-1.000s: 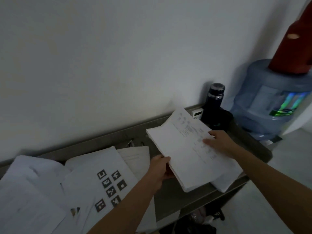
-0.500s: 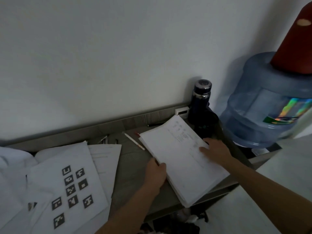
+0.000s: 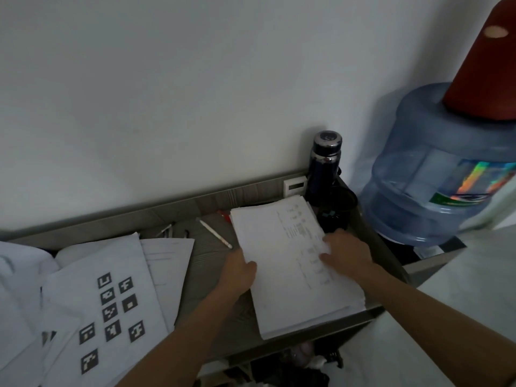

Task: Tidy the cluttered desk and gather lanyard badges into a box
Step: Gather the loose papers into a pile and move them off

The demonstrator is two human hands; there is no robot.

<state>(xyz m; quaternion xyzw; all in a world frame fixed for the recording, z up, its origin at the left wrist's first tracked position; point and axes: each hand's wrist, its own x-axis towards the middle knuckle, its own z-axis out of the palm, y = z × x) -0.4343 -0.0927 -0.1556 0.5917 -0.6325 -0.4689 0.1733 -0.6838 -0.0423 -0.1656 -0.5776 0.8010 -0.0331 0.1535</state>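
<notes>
Lanyard badges and box: none visible anywhere on the desk (image 3: pixel 212 263), possibly buried under paper, so the step in hand reads as paper tidying only.

Nearest, at lower left: loose sheets (image 3: pixel 25 317) overlapping in a heap, topped by a marker sheet (image 3: pixel 111 311) printed with 9 black squares. Easily fanned or knocked off the near edge by a passing forearm.

Middle: stack of papers (image 3: pixel 290 263) lying flat at the desk's right end, near corner jutting past the front edge. Left hand (image 3: pixel 237 272) curled against the stack's left edge, thumb on top; right hand (image 3: pixel 346 252) spread flat on the upper sheet, pressing down, nothing else held. Too hard a push from the left likely to slide the stack farther over the edge and spill the top sheets to the floor.

Beyond: white pen (image 3: pixel 215 233) lying loose just beside the stack's far-left corner, liable to roll if nudged. Dark flask (image 3: pixel 324 169) upright at the back corner, touching or nearly touching the stack's far edge, hard to say in this dim light; a shove that way could tip it.

Farthest right: water jug (image 3: pixel 435 180), off the desk.
</notes>
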